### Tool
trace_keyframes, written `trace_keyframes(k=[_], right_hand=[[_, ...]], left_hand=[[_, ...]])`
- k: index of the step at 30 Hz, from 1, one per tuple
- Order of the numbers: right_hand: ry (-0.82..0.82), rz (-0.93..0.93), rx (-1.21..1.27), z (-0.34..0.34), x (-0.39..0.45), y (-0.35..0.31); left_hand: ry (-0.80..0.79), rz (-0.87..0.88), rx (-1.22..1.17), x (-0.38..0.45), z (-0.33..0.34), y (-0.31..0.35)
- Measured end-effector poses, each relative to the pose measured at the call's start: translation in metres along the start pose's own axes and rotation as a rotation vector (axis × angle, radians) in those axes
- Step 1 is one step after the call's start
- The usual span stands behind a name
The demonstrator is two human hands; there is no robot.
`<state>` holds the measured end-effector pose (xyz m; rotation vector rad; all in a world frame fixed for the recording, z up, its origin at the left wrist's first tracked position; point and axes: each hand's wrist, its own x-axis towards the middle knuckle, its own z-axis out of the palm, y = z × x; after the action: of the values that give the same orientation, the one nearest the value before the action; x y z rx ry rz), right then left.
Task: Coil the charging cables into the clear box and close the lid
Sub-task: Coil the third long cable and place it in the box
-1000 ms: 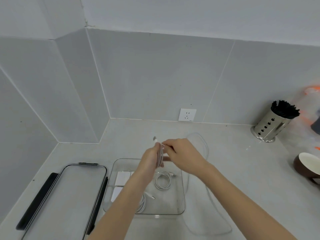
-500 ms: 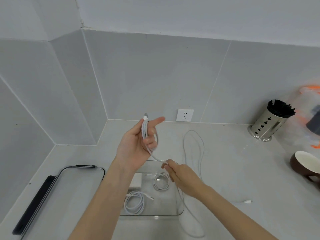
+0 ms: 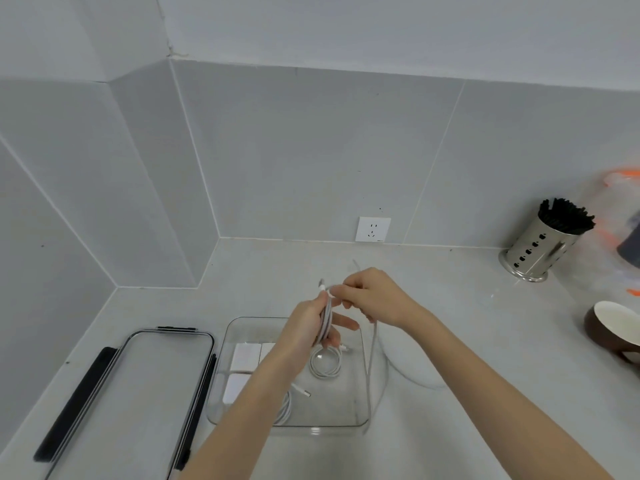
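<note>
My left hand [image 3: 308,327] grips a bundle of white cable loops [image 3: 326,320] above the clear box [image 3: 360,415]. My right hand [image 3: 372,296] pinches the same cable at the top of the bundle, by its plug end. The loose rest of the cable [image 3: 371,368] hangs from my right hand down past the box's right wall onto the counter. Inside the box lie a small coiled white cable [image 3: 325,364], another coiled cable [image 3: 284,408] partly hidden by my left forearm, and white chargers [image 3: 244,358]. The clear lid [image 3: 138,393] with black clips lies flat to the left of the box.
A wall socket [image 3: 372,229] sits at the back. At the right stand a perforated steel holder with black sticks [image 3: 540,249], a brown bowl [image 3: 614,329] and a blurred bag with orange marks [image 3: 623,209]. Tiled walls close the left corner.
My left hand came down from its raised position to just above the box. My right hand rose to the top of the bundle, laying another loop of cable on it.
</note>
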<state>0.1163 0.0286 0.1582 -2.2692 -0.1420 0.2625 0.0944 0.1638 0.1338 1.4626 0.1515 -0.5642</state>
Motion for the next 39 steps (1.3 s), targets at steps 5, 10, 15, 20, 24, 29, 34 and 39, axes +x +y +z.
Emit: trace_keyframes(k=[5,10,15,20,24,29,34,39], right_hand=[[0.068,-0.078,0.008,0.027,-0.023,-0.013],[0.183,-0.089,0.096,0.044,-0.039,-0.003],[0.051,-0.114,0.147,0.059,-0.045,0.018],[-0.295,0.122,0.346,0.059,-0.036,0.054],[-0.255,0.192,0.241,0.032,-0.021,0.057],[-0.043,0.194,0.193,-0.013,-0.002,0.033],[0.061,0.056,-0.167,-0.015,0.006,-0.001],[0.085,-0.013,-0.171,-0.003,-0.003,-0.017]], left_hand=[[0.151,0.054,-0.029,0.015,0.004,0.012],[0.086,0.045,-0.156,0.025,0.008,0.02],[-0.012,0.123,-0.386,0.023,0.009,0.03],[-0.251,0.092,-0.678,-0.002,-0.002,0.052],[-0.403,0.052,-0.439,-0.027,-0.008,0.047],[-0.318,-0.029,-0.192,-0.022,-0.011,0.024],[-0.188,-0.025,0.053,-0.008,0.002,0.013],[0.025,0.071,0.087,0.003,0.008,0.01]])
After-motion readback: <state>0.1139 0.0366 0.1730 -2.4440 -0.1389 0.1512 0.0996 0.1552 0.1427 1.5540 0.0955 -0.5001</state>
